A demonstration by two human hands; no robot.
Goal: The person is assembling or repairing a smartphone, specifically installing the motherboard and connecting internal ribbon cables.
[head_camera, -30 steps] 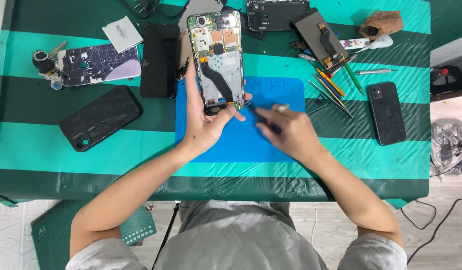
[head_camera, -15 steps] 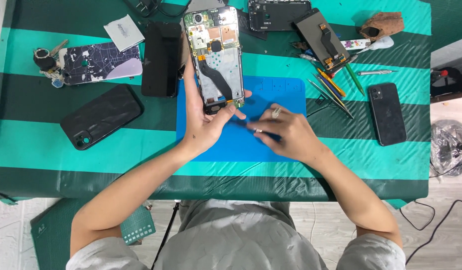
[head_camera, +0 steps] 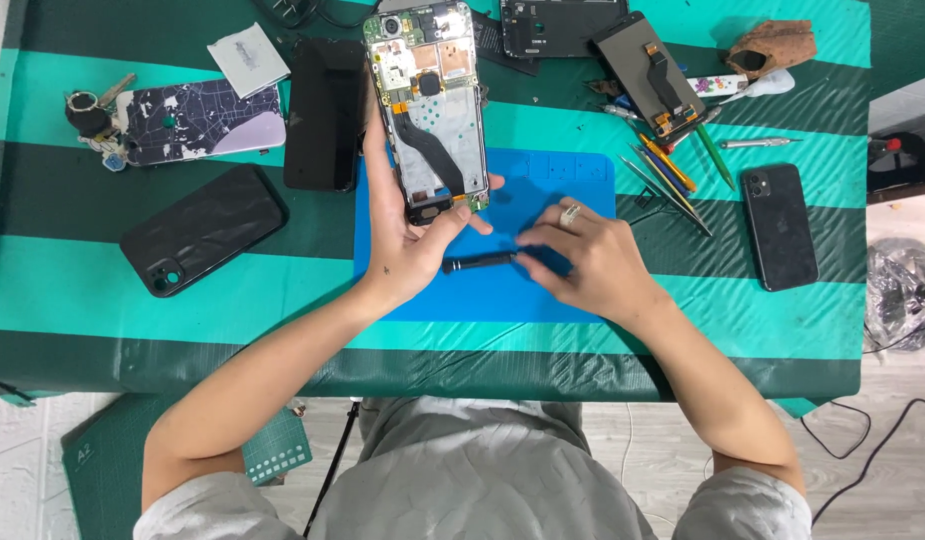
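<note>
My left hand (head_camera: pixel 407 235) grips an opened phone (head_camera: pixel 429 105) with its back off, showing the circuit board and a black ribbon cable. It holds the phone upright over a blue work mat (head_camera: pixel 572 175). My right hand (head_camera: pixel 587 255) rests on the mat and pinches the end of a black screwdriver (head_camera: pixel 479 262), which lies flat and points left toward my left palm. A ring is on one finger of the right hand.
On the green striped table (head_camera: pixel 102 290) lie a black phone case (head_camera: pixel 202 228), a black phone (head_camera: pixel 325 113), a patterned case (head_camera: pixel 197 120), another black phone (head_camera: pixel 779 225), a screen part (head_camera: pixel 650 75), and several tweezers and tools (head_camera: pixel 672 170). Cables lie on the floor at right.
The screwdriver has dropped from near the phone's lower end to lie flat on the mat. My right hand moved down and right with it. My left hand kept the phone in place.
</note>
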